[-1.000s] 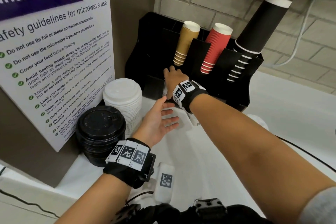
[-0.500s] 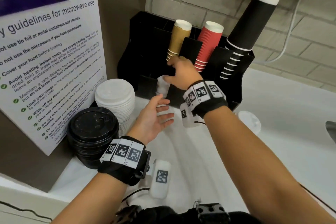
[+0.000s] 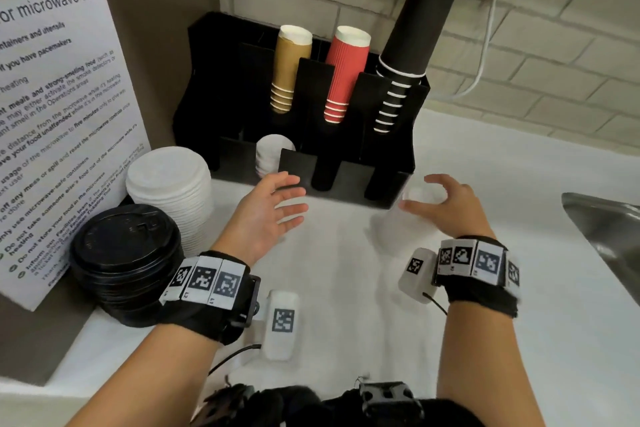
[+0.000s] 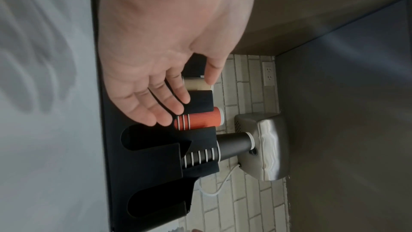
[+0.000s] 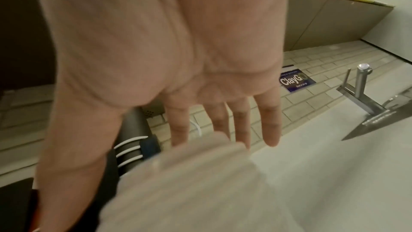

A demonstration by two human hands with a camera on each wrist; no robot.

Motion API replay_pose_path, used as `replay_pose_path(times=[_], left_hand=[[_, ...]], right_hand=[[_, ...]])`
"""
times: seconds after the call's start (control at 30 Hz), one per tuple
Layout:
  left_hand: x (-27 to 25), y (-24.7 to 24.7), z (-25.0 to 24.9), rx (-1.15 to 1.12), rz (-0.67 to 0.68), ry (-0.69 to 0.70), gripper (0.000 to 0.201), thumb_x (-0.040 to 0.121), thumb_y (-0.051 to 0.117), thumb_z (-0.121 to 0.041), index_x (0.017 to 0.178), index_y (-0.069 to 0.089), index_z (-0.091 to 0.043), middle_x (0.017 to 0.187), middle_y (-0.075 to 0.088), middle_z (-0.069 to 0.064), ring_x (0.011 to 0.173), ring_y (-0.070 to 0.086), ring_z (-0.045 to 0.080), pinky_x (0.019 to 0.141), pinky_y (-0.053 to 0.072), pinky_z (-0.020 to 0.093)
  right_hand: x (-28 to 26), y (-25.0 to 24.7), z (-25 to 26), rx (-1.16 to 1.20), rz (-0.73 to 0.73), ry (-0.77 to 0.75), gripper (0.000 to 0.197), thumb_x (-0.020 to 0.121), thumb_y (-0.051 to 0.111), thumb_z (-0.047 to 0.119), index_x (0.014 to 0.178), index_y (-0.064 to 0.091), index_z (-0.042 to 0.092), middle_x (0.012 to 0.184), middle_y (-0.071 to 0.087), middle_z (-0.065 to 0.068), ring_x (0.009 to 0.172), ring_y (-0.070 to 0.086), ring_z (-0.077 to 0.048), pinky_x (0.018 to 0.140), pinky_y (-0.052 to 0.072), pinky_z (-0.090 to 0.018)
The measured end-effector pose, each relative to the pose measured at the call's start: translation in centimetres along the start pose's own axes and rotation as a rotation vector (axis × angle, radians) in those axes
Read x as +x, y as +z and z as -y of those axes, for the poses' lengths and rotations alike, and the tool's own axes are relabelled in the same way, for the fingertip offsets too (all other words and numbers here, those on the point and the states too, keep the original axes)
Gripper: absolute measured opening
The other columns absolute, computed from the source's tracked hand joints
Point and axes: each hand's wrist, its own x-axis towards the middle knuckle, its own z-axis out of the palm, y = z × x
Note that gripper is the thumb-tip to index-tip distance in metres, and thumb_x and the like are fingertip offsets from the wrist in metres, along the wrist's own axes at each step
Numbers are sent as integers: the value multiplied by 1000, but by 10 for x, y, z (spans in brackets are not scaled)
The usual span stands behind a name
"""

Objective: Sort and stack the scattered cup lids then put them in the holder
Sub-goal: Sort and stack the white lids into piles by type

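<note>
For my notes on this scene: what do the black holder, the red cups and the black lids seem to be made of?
Black holder: probably rigid plastic or acrylic, with flat, thin, faintly shiny panels.
Red cups: likely paper, with a matte ribbed wall and white rolled rims.
Black lids: apparently thin moulded plastic, with a slight sheen and embossed detail on top.

Pale brick wall (image 3: 540,55), white counter (image 3: 485,322), steel sink (image 3: 609,232), wall poster (image 3: 52,114)

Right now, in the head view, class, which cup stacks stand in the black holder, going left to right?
brown cups → red cups → black cups
</note>
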Motion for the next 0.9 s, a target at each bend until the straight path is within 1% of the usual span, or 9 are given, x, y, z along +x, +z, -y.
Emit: replay_pose_path(times=[0.2, 0.3, 0.4, 0.43, 0.5, 0.57, 0.67, 0.77, 0.9], left_hand=[[-2, 6, 5, 22, 14, -3, 21, 95, 53, -33, 98, 66, -17, 94, 69, 1, 83, 67, 20, 76, 53, 32], [-3, 6, 5, 32, 25, 0, 21, 95, 54, -33, 99, 67, -17, 95, 69, 1, 83, 68, 20, 77, 53, 32], [-2, 6, 7, 46, 39, 8, 21, 94, 55, -33, 99, 67, -17, 95, 70, 1, 82, 69, 19, 76, 54, 32], [-3, 6, 7, 58, 51, 14, 20, 94, 56, -33, 100, 68, -18, 97, 70, 2, 82, 70, 18, 75, 54, 31], [-4, 9, 9, 122, 111, 58, 18, 94, 59, -32, 108, 66, -24, 108, 68, 2, 87, 71, 16, 75, 55, 29], [-6, 15, 13, 242, 228, 155, 37, 88, 69, -31, 123, 57, -40, 125, 62, -2, 103, 68, 12, 82, 54, 28], [-10, 26, 16, 261, 360, 272, 72, 76, 77, -30, 132, 39, -57, 142, 49, -6, 118, 61, 7, 97, 51, 32], [-10, 27, 15, 195, 363, 344, 81, 69, 81, -32, 134, 38, -53, 143, 51, -4, 123, 59, 11, 100, 50, 34], [-12, 17, 12, 184, 388, 336, 79, 67, 82, -31, 135, 45, -47, 137, 57, -3, 123, 59, 19, 90, 54, 33]], right_hand=[[2, 16, -7, 44, 15, -13, 68, 69, 83, 32, 127, 47, 29, 124, 50, -11, 112, 49, -30, 79, 40, -33], [0, 15, -6, 73, 6, -20, 66, 70, 82, 28, 126, 47, 28, 124, 50, -12, 111, 49, -30, 81, 42, -35], [-3, 7, -1, 77, -66, -52, 64, 70, 82, 30, 124, 47, 28, 121, 52, -10, 108, 51, -29, 91, 46, -46], [-5, 4, 3, 107, -91, -86, 64, 70, 82, 30, 123, 48, 28, 117, 53, -8, 105, 52, -27, 88, 48, -43], [-11, 0, 19, 240, -103, -187, 61, 68, 82, 32, 120, 49, 30, 110, 55, 3, 97, 55, -13, 74, 46, -22], [-22, 5, 43, 372, -27, -292, 58, 67, 82, 35, 116, 52, 35, 108, 56, 15, 96, 53, 2, 68, 40, -9], [-38, 26, 73, 485, 206, -389, 52, 70, 81, 36, 115, 55, 42, 110, 61, 13, 103, 57, -5, 84, 49, -21], [-46, 40, 87, 534, 348, -411, 44, 74, 78, 37, 113, 57, 42, 105, 66, 2, 101, 63, -14, 86, 52, -31], [-46, 36, 84, 547, 431, -430, 44, 77, 76, 41, 117, 59, 40, 106, 69, 4, 97, 66, -10, 78, 52, -24]])
